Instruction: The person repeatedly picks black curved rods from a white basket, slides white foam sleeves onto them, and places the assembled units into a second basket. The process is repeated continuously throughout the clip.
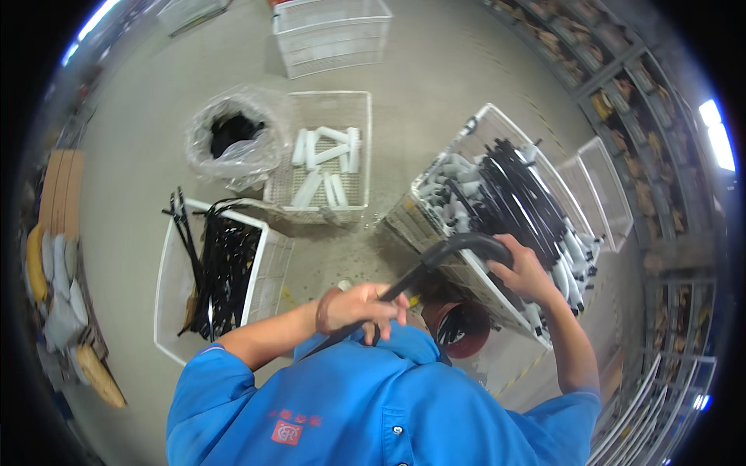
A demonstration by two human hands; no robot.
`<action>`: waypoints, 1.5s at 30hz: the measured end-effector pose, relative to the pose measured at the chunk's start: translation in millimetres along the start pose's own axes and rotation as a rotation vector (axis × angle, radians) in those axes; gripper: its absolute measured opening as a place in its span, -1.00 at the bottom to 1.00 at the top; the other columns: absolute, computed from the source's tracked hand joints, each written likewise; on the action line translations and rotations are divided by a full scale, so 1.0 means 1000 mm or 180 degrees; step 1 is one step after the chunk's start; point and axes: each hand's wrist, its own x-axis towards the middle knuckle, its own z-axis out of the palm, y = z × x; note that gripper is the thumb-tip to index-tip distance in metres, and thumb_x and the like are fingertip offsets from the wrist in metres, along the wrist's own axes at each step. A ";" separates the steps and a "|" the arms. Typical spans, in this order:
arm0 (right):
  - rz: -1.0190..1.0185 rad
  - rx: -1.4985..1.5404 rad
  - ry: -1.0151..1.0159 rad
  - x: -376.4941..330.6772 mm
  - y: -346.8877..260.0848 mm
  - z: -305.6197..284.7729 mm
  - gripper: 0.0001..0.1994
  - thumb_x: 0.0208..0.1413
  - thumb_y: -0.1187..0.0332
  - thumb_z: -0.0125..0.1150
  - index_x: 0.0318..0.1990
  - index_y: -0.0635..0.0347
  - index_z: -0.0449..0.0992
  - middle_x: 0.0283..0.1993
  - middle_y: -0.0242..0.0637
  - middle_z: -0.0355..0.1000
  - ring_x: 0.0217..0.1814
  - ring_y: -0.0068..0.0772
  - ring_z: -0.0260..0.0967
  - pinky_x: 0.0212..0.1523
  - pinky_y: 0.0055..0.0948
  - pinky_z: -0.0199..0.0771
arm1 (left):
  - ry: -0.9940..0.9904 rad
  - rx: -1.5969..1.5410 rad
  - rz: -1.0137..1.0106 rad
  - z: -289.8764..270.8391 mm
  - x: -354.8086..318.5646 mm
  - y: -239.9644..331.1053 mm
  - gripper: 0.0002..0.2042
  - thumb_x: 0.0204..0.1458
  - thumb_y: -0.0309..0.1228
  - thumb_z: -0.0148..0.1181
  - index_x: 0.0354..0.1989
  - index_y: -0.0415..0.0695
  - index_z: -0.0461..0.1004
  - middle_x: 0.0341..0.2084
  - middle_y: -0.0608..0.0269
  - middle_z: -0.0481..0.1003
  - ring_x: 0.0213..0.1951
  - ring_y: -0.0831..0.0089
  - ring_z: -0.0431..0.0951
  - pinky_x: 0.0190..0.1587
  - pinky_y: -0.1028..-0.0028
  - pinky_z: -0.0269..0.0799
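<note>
Gripping a bent black tube, perhaps foam-sleeved, with both hands.

From my distant place I watch a grey floor. On it stand, apart from each other, the far crate, the middle crate and the left crate. Under the right crate, I cannot see clearly.

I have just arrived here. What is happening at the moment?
Someone in a blue shirt is handling a black rod with a curved end. The right hand holds the curve; the left hand is at the straight part. On the right stands a white crate of black rods and pale grey pieces; on the left, a second white crate of black strips.
</note>
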 end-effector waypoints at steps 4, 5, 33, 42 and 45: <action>-0.1108 -0.0518 0.0132 0.028 -0.013 0.005 -0.58 0.02 0.31 0.30 0.05 0.18 0.38 -0.39 0.01 0.46 -0.29 0.05 0.48 -0.23 -0.17 0.45 | 0.0531 0.0568 0.0205 0.017 -0.012 -0.024 -0.81 0.21 -0.29 0.16 -0.22 -0.11 0.32 -0.55 0.31 0.47 -0.74 0.68 0.30 -0.72 0.62 0.16; -0.1343 -0.0683 0.0128 0.038 -0.016 0.002 -0.59 0.03 0.31 0.30 0.03 0.17 0.39 -0.39 0.00 0.47 -0.29 0.06 0.48 -0.24 -0.15 0.45 | 0.0780 0.0688 0.0138 0.021 -0.012 -0.025 -0.85 0.23 -0.33 0.14 -0.25 -0.11 0.34 -0.62 0.34 0.45 -0.74 0.71 0.28 -0.73 0.61 0.12; -0.4149 -0.2323 -0.2036 0.353 -0.189 0.228 -0.80 -0.10 0.30 0.27 -0.27 0.09 0.50 -0.29 -0.25 0.50 -0.19 -0.22 0.51 -0.16 -0.29 0.46 | 0.2090 -0.0567 0.0170 -0.206 -0.047 0.036 -0.81 0.12 -0.36 0.25 -0.39 -0.11 0.35 -0.77 0.46 0.26 -0.80 0.67 0.19 -0.76 0.57 0.04; -0.0777 -0.0872 -0.0921 0.532 -0.029 0.358 -0.55 -0.04 0.35 0.26 0.08 0.11 0.42 0.04 -0.09 0.43 0.10 -0.05 0.39 0.18 -0.19 0.35 | 0.3901 -0.0512 -0.0215 -0.395 -0.121 -0.047 -0.72 0.13 -0.33 0.25 -0.60 -0.05 0.37 -0.82 0.41 0.33 -0.81 0.61 0.30 -0.75 0.53 0.17; 0.0445 -0.1386 -0.1889 0.614 0.087 0.446 -0.60 0.03 0.39 0.14 0.08 0.08 0.46 0.01 -0.10 0.44 0.17 -0.07 0.35 0.17 -0.15 0.40 | 0.4693 -0.0520 -0.0424 -0.412 -0.125 -0.099 -0.74 0.08 -0.35 0.29 -0.60 -0.07 0.39 -0.79 0.43 0.34 -0.76 0.63 0.31 -0.70 0.56 0.22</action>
